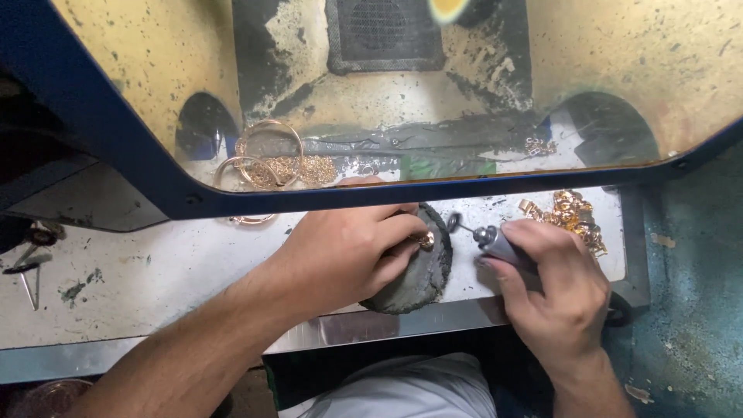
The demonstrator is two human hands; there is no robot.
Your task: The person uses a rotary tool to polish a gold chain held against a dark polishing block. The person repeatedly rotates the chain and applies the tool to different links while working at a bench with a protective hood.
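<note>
My left hand [350, 249] pinches a small gold ring [426, 240] and rests it on a dark grey worn bench pad [424, 272] at the bench's front edge. My right hand [556, 288] grips a metal rotary handpiece [497, 244] whose small round wheel tip [453, 223] points left, a short way from the ring. Both hands sit just below the blue frame of a dirty transparent shield [255, 203].
Behind the shield lie gold bangles [263, 159] and a heap of gold chain [309, 168]. A pile of gold pieces [571, 215] sits right of the handpiece. Small metal tools [29, 267] lie at far left. A dark vent grille [385, 35] is at the back.
</note>
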